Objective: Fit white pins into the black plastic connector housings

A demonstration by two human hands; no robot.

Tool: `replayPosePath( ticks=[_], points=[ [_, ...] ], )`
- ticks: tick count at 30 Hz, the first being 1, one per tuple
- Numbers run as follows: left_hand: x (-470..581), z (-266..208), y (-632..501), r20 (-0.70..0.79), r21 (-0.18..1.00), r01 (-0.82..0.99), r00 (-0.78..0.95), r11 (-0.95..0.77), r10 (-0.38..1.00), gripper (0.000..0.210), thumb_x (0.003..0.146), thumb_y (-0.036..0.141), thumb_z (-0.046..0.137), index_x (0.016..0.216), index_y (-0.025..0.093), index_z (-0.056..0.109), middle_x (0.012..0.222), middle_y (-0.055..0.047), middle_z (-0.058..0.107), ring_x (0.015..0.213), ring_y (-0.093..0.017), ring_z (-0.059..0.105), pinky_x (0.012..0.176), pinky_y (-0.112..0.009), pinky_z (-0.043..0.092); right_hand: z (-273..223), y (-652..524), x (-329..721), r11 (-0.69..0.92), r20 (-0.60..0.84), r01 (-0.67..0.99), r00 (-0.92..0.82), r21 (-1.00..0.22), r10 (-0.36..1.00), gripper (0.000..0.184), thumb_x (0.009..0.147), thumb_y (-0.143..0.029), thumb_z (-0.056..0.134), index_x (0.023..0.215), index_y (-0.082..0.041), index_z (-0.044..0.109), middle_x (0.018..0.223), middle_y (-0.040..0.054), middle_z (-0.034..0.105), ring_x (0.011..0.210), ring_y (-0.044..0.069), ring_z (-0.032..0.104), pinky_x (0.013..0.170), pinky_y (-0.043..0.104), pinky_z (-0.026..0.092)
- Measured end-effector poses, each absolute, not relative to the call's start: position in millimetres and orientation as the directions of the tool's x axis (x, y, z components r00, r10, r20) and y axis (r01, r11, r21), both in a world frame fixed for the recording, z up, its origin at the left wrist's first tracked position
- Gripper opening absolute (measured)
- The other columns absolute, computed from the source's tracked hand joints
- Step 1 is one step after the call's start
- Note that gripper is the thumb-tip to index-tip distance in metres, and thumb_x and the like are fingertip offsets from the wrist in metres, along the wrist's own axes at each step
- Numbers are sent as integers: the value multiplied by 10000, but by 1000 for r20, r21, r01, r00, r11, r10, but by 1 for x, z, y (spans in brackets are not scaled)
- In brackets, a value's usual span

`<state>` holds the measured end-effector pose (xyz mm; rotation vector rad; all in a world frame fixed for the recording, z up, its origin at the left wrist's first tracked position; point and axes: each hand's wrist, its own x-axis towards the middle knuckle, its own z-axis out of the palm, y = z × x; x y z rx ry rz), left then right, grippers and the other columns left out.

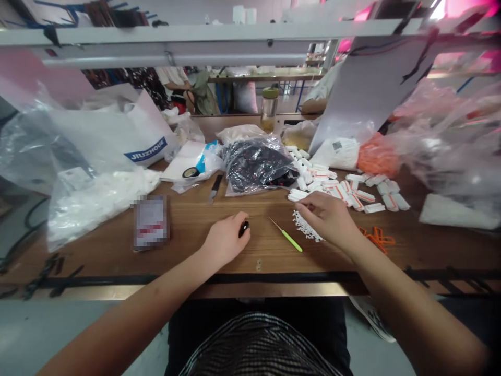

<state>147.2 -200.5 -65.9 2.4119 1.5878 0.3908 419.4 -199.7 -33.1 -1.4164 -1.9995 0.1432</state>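
Observation:
My left hand (227,237) rests low over the brown table, its fingers closed around a small black part (243,228) with a shiny spot. My right hand (326,216) is above a scatter of tiny white pieces (303,224), thumb and fingers pinched together. Whatever sits in that pinch is too small or hidden to make out. Between the hands lies a thin pick with a lime-green handle (291,241), its metal tip pointing to the far left. Beyond my right hand are piled white blocks (340,192), several with an orange stripe.
Orange frame-like pieces (378,239) lie right of my right forearm. At the back are a clear bag of black parts (254,164), a knife (215,189) and a bottle (269,109). White plastic bags (102,201) and a pixelated box (151,223) stand left. A shelf (195,34) crosses above.

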Motion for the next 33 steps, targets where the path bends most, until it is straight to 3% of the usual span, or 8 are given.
replayPosePath(
  ticks=[3,5,8,14,19,23,28,33],
  points=[
    [147,-61,-199,34,329,866,386,-375,922,351,896,414,523,1195,236,570,784,-26,681,711,-225,662,650,-320,464,-37,-188,414,406,466,780,-167,-477,869,200,878,-307,568,811,-190,716,771,30,673,684,148,595,669,288,431],
    [141,-58,-196,-5,355,861,390,-363,921,528,818,575,596,1227,243,562,804,-31,684,727,-242,663,652,-333,472,-43,-187,415,404,500,791,-146,-459,854,198,879,-312,571,830,-193,721,752,26,673,695,154,598,680,293,429],
    [128,-55,-192,10,408,825,424,-391,906,737,707,634,688,1311,251,510,996,-47,676,814,-238,658,709,-347,489,-52,-189,419,380,539,810,-96,-446,837,199,880,-320,574,853,-196,726,701,21,666,663,154,593,668,296,428],
    [128,-63,-190,54,500,762,447,-411,893,424,796,458,672,1159,252,596,1022,-12,636,827,-183,630,712,-309,486,-53,-189,430,276,486,826,-4,-491,874,198,858,-327,587,834,-191,729,726,41,687,645,161,598,608,296,423],
    [136,-74,-196,119,454,782,422,-427,899,224,910,364,555,1090,253,629,1039,-16,640,844,-176,624,710,-307,475,-48,-179,448,219,164,809,-154,-546,974,171,807,-300,612,736,-202,733,700,16,701,624,151,617,589,286,445],
    [133,-79,-197,165,504,729,446,-464,880,173,920,317,565,1067,246,619,1016,-12,655,875,-172,614,780,-319,477,-47,-178,434,280,129,788,-251,-549,959,140,790,-270,619,777,-221,749,743,14,710,646,150,626,611,289,471],
    [133,-82,-197,182,531,711,437,-462,881,86,877,292,623,910,218,597,884,8,645,787,-160,589,729,-305,455,-39,-191,400,456,103,822,-449,-343,887,173,839,-274,577,885,-252,742,802,11,724,695,154,633,658,295,455],
    [134,-78,-200,200,539,696,442,-475,874,73,855,216,595,927,218,597,882,5,628,795,-161,585,717,-300,459,-42,-203,391,431,90,902,-431,21,898,226,768,-384,637,613,-221,630,534,25,616,472,161,529,491,298,280]
  ],
)
